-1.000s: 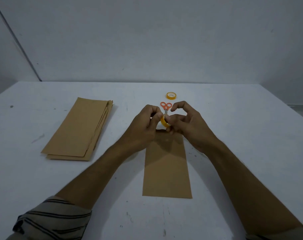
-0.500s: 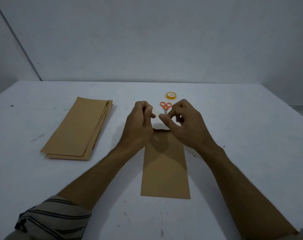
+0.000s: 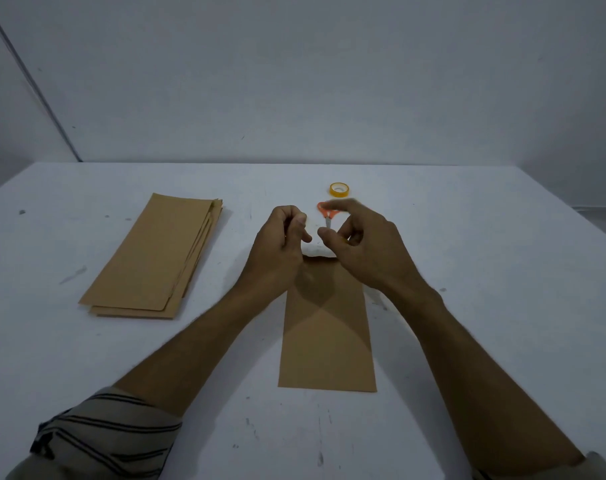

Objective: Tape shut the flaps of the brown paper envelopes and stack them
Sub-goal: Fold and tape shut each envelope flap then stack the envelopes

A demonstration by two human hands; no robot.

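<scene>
- single brown paper envelope: lies flat near the middle of the white table top, its long side running away from the person. its far short end sits below the two hands, in their shadow.
- stack of brown paper envelopes: lies flat to the left, well apart from the single one. its layers are slightly fanned along the right and near edges.
- left hand: held above the far end of the single envelope, fingers curled inward with the thumb against them. what they pinch, if anything, cannot be told.
- right hand: held at the same height, fingers bent and thumb tip pointing towards the left hand. it is partly blurred, so its grip cannot be told either.
- the hands are close together but not touching, with a narrow gap between the fingertips. a faint pale patch shows there, too unclear to identify.
- orange-handled scissors: lie on the table just beyond the hands, partly hidden by a finger of the right hand.
- yellow ring-shaped roll of tape: lies flat on the table just beyond the scissors.
- striped fabric sleeve: bunched on the left forearm at the lower edge of the view.
</scene>
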